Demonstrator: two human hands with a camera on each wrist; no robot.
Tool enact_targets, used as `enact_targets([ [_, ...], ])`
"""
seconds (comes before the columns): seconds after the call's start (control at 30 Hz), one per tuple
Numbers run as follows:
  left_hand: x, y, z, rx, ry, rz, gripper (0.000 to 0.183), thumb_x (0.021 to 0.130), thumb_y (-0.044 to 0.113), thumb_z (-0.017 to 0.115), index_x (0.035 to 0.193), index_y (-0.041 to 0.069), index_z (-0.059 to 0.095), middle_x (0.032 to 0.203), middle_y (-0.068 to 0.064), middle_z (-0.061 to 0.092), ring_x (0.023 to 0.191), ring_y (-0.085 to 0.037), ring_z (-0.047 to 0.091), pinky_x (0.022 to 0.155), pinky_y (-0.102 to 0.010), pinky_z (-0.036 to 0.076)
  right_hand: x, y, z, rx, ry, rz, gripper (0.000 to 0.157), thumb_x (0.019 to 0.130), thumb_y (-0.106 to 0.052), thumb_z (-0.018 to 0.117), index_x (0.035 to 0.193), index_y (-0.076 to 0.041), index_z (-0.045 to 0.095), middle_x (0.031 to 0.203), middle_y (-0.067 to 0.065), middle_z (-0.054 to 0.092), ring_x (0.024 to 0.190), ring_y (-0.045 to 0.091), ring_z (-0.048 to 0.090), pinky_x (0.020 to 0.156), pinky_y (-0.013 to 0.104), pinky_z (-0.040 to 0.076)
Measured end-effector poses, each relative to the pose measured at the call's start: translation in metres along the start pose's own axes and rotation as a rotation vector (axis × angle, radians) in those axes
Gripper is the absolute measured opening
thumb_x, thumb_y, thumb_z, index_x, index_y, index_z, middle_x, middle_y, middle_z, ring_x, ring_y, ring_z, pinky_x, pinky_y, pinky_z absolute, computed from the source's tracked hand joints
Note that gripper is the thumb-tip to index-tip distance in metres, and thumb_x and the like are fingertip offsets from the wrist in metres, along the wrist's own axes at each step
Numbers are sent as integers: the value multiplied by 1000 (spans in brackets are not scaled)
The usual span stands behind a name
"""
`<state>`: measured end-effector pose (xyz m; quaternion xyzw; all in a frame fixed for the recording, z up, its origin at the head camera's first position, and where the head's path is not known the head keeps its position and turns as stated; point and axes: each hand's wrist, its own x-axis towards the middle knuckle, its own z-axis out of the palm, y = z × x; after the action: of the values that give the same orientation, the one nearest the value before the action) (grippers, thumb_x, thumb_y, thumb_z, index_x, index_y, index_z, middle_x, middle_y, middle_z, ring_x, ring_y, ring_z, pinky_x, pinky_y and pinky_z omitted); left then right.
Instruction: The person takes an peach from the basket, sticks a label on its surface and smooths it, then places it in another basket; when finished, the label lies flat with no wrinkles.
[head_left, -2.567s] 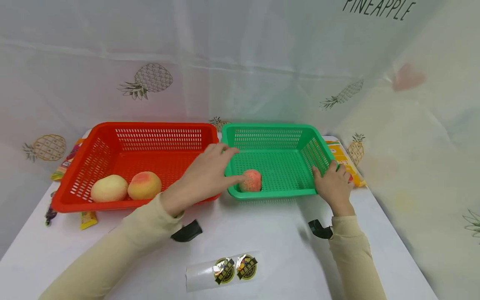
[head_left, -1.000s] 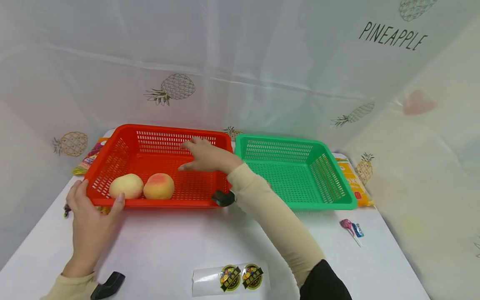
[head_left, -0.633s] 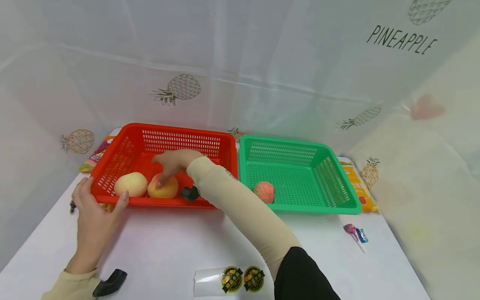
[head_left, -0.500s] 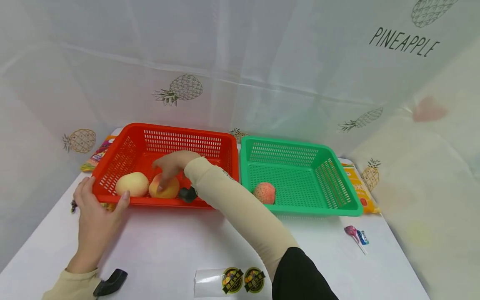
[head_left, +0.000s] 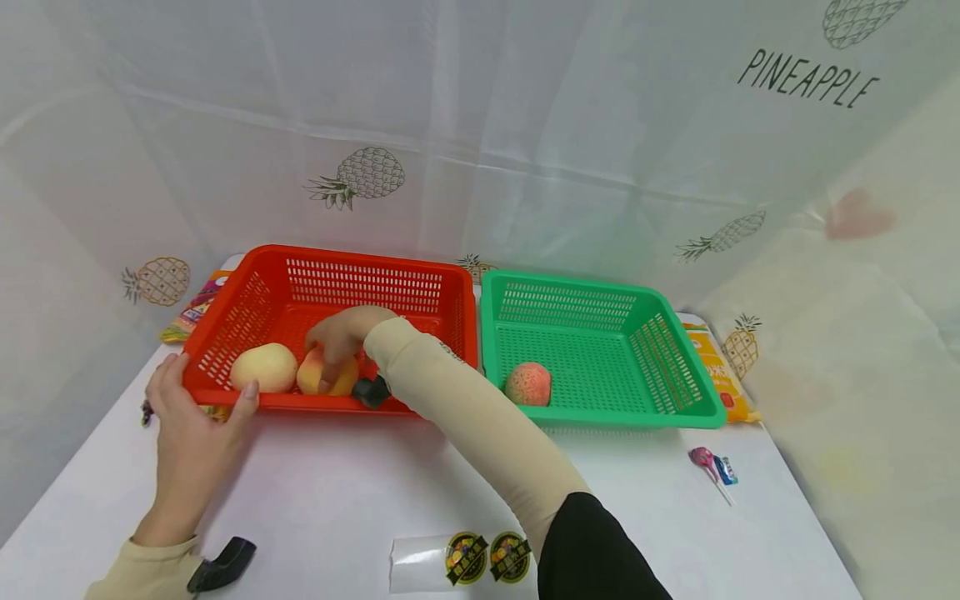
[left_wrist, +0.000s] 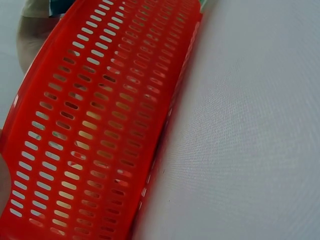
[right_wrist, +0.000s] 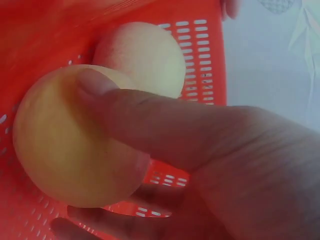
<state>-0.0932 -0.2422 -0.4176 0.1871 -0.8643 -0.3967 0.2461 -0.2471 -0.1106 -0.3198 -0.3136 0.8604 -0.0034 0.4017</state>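
In the head view my right hand (head_left: 341, 337) reaches into the red basket (head_left: 352, 404) and grips a yellow-orange peach (head_left: 309, 375). The right wrist view shows the thumb on top of that peach (right_wrist: 60, 145) and the other fingers curled along its side. Right beside it lies a paler, cream-yellow peach (head_left: 264, 367). My left hand (head_left: 187, 454) holds the front left corner of the red basket, thumb at the front rim, fingers along the left side. Perforated basket wall (left_wrist: 152, 60) fills much of the left wrist view.
A green basket (head_left: 622, 417) stands to the right, with a pinkish, speckled round fruit (head_left: 528, 385) in its front left corner. A lollipop (head_left: 705, 460) and a small blue wrapper (head_left: 726, 471) lie at right. A sticker strip (head_left: 420, 565) lies in front; yellow packet (head_left: 720, 375) behind.
My left hand has gone from above the green basket to the red basket's corner. My right hand has left the green basket's edge, crossed leftward and taken hold of the yellow-orange peach.
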Motion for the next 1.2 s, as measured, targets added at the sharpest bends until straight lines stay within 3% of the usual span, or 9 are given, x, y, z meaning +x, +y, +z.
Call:
enact_targets([
  [0.17,-2,1,4,-17,-7,-4,82,79,37,61,139,19,9,144,1,6,123,-37,30,87,-61,33,-5,9,0,14,60,-46,67,67,-38,75,126,-35,43,119,-17,43,102,6,42,76,28,49],
  [0.3,-5,0,7,-25,-11,-16,82,79,36,61,139,17,10,144,2,6,124,-36,29,89,-61,32,-25,22,-2,-20,158,-113,65,68,-39,73,126,-33,42,118,-15,44,101,6,43,75,26,48],
  [0.47,-7,-5,6,-37,14,4,80,78,33,62,138,17,12,144,1,7,125,-36,27,91,-61,30,-75,46,5,-106,368,-254,62,71,-42,69,126,-33,42,119,-15,45,107,3,38,83,23,40],
  [0.63,-8,-8,5,-54,55,49,77,78,29,62,138,15,14,143,-2,9,125,-36,27,94,-60,27,-138,74,28,-111,588,-381,57,73,-48,63,123,-30,44,111,-13,46,100,1,41,75,20,43],
  [0.73,-7,-8,7,-60,51,58,77,79,29,61,138,16,14,143,-2,9,125,-36,26,94,-60,27,-173,92,52,-102,689,-407,57,72,-50,62,123,-30,45,107,-14,46,91,-1,45,70,18,44],
  [0.83,-6,-6,7,-66,51,63,76,79,29,61,137,17,14,143,-1,9,126,-36,25,94,-60,27,-198,107,80,-99,741,-370,59,71,-51,62,124,-32,44,106,-14,46,82,-1,47,67,18,44],
  [1.0,-4,-4,4,-71,72,97,74,79,27,61,136,18,15,142,-3,9,128,-32,22,97,-59,25,-207,122,129,-142,775,-293,62,68,-55,62,123,-32,45,103,-15,49,81,-2,46,65,16,43],
  [1.2,-1,-4,5,-71,74,115,73,79,27,59,136,22,14,142,-2,8,131,-25,18,98,-57,24,-187,133,171,-106,787,-221,62,68,-50,64,123,-26,46,106,-10,50,72,3,51,64,19,44],
])
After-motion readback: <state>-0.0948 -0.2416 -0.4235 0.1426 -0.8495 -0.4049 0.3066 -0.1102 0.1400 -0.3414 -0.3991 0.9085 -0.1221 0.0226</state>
